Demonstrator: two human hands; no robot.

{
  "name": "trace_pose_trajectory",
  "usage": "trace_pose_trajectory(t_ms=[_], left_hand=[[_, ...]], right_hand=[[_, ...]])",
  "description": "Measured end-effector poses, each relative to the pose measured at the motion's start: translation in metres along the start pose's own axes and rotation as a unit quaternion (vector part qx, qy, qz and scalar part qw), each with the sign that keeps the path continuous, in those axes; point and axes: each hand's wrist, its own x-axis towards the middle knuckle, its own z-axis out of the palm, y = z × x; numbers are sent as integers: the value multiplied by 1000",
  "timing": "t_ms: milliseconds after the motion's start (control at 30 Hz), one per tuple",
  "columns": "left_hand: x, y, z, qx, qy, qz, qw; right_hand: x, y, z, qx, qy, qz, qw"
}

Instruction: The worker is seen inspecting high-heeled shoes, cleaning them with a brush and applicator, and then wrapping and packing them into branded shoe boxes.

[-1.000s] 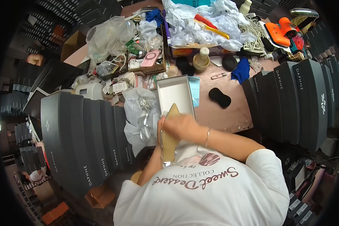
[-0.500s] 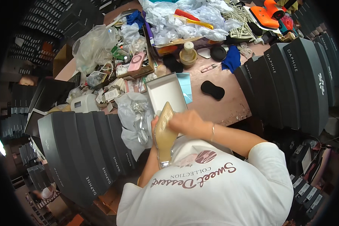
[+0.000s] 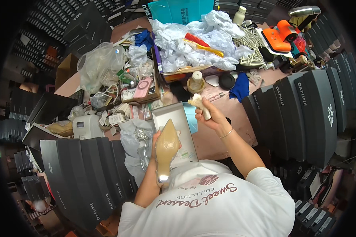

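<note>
In my left hand (image 3: 157, 139) is a pointed shoe (image 3: 167, 138), its tan sole turned up and its toe away from me. The shoe's sides look clear and its heel shines silver. My right hand (image 3: 217, 116) is raised to the right, fingers closed on a whitish, ragged-ended piece (image 3: 202, 106) whose kind I cannot make out. Beyond and partly under the shoe lies an open grey shoe box (image 3: 186, 144) with a white inside. To the left, a second silvery shoe (image 3: 143, 136) rests on white tissue paper (image 3: 126, 132).
Stacks of dark shoe boxes stand at left (image 3: 77, 173) and right (image 3: 304, 114). Behind lie a bin of crumpled tissue (image 3: 194, 35) with brushes (image 3: 203, 47), a small bottle (image 3: 196, 79) in a cup, white sticks (image 3: 251, 43) and an orange tool (image 3: 279, 37).
My right hand has lifted off the sole, up and to the right, bringing the whitish piece into sight. The shoe stays in my left hand. The whole view has shifted slightly.
</note>
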Motion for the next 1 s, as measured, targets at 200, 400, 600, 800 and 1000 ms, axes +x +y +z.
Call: trace_pose_trajectory(t_ms=[200, 400, 600, 800, 1000], left_hand=[[45, 12, 4, -56, -28, 18, 998], [78, 8, 31, -80, -7, 2, 997], [74, 15, 37, -100, -128, -39, 986], [54, 8, 46, -109, -164, -17, 980], [50, 3, 28, -94, -115, -20, 989]], right_hand=[[20, -44, 11, -314, 59, -178, 931], [69, -81, 23, -797, 70, -436, 412], [86, -67, -9, -796, 70, -447, 402], [87, -68, -20, -757, 66, -465, 454], [33, -82, -70, -224, 244, -472, 817]])
